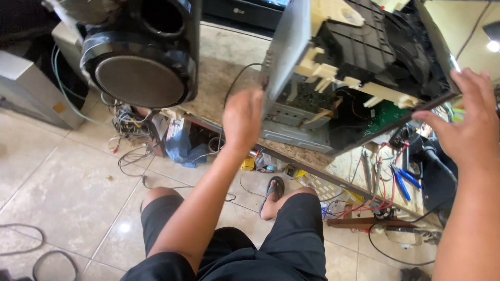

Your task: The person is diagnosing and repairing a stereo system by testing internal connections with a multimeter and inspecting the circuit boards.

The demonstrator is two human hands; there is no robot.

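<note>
The opened stereo chassis (359,73) stands tilted on the workbench (219,78) at 1 o'clock, containing black and cream plastic parts and a green circuit board (388,112). The left hand (242,122) grips its metal side panel; the right hand (469,125), fingers spread wide, presses the opposite edge. A speaker (140,52) sits at 11 o'clock.

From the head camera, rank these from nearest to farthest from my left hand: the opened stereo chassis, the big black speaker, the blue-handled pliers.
1. Opened stereo chassis: the left hand is at its left side panel, seemingly touching it.
2. Big black speaker: up and to the left on the bench.
3. Blue-handled pliers: far right, below the right hand.
</note>
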